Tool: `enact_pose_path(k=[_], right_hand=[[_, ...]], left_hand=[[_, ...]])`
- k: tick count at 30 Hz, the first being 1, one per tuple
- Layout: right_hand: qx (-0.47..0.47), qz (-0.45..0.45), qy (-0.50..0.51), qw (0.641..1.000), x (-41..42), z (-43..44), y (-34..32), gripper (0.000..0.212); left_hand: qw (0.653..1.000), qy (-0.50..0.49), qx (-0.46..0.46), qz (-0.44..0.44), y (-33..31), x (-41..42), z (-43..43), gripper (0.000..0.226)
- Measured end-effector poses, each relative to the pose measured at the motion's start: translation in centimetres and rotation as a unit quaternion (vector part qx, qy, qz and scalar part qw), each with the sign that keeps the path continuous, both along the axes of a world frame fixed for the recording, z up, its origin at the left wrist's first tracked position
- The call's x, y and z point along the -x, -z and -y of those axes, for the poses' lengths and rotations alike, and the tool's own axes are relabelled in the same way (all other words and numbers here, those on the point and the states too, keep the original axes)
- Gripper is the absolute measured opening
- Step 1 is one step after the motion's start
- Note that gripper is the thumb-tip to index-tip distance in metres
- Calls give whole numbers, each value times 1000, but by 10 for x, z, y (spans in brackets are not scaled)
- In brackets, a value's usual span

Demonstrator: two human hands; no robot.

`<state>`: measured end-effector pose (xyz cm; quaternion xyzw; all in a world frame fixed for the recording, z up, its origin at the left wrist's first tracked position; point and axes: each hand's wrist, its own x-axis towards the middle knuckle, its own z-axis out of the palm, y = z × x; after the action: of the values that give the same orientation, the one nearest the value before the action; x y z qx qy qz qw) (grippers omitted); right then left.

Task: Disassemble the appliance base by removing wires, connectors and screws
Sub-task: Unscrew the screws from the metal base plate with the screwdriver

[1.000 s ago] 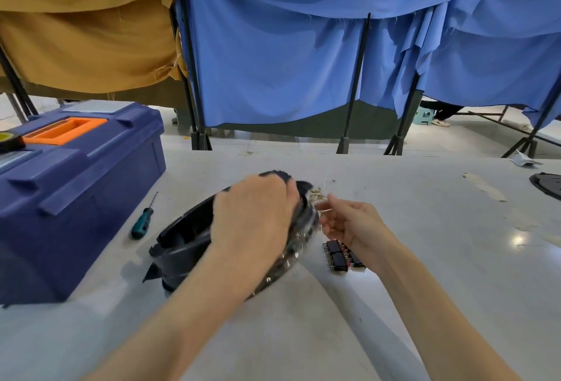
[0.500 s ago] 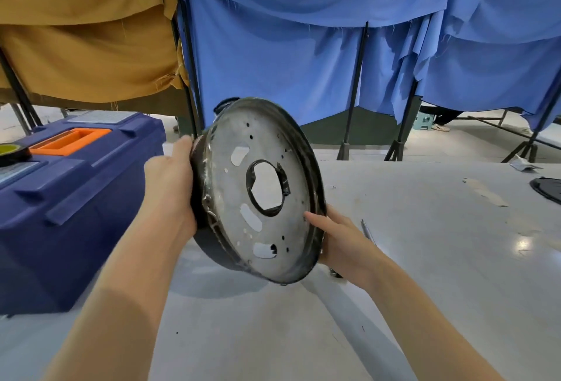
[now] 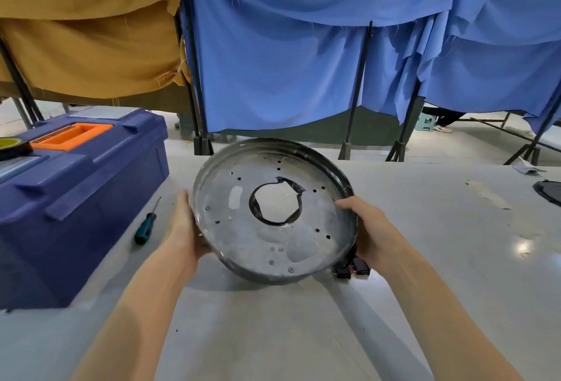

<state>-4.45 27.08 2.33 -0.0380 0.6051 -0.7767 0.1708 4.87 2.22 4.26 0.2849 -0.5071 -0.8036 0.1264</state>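
Right now the person is holding the appliance base (image 3: 267,247) up off the table (image 3: 455,259), centre of the scene, tilted w/ its metal face toward the camera. The left hand (image 3: 185,228) is gripping the left rim, fingers going behind it & out of sight. The right hand (image 3: 373,234) is gripping the right rim, thumb lying on the metal face.

The base is prob. stiff & fairly light: a thin metal plate in a black ring, looking rigid enough to carry by the edges. The rim is looking like the safe hold, since the centre hole's edge is ragged, poss. sharp. Bare metal may be slippery in a loose grip.

A green-handled screwdriver (image 3: 145,227) is lying left of the base, beside the blue toolbox (image 3: 76,198). Small black connector bits (image 3: 352,268) are lying on the table just below the right hand.
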Motion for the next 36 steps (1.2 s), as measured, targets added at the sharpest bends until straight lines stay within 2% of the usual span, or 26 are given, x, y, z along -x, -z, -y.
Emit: enact_pose_path(k=[3,4,7,10,12,14,22,27,36], right_hand=[[-48,-20,1,999,1,-5,-1,11],[-63,-24,-8,998,1,-4,-2,11],[-85,-5,-31,996,-1,0,-1,13],[-90,21,-50,994,-6,5,-1,13],[-95,34,-52,994,-9,7,-1,15],[-106,30,-43,993,-11,9,-1,19],[-226,-29,-65,971,-15,15,2,14],[-293,-56,-93,950,-16,19,3,24],[-305,-96,-91,943,-15,25,8,25]], left_hand=[[1000,-1,-21,3,-3,2,13,69],[1000,9,-16,-5,-6,1,17,68],[996,51,68,3,-13,-5,20,37],[978,34,199,44,-9,-6,19,28],[967,32,250,42,-5,-6,18,16],[966,19,254,45,0,-7,17,7],[976,-23,202,79,26,-10,20,16],[974,-38,203,92,32,-13,22,21],[970,-56,216,100,38,-14,26,22]])
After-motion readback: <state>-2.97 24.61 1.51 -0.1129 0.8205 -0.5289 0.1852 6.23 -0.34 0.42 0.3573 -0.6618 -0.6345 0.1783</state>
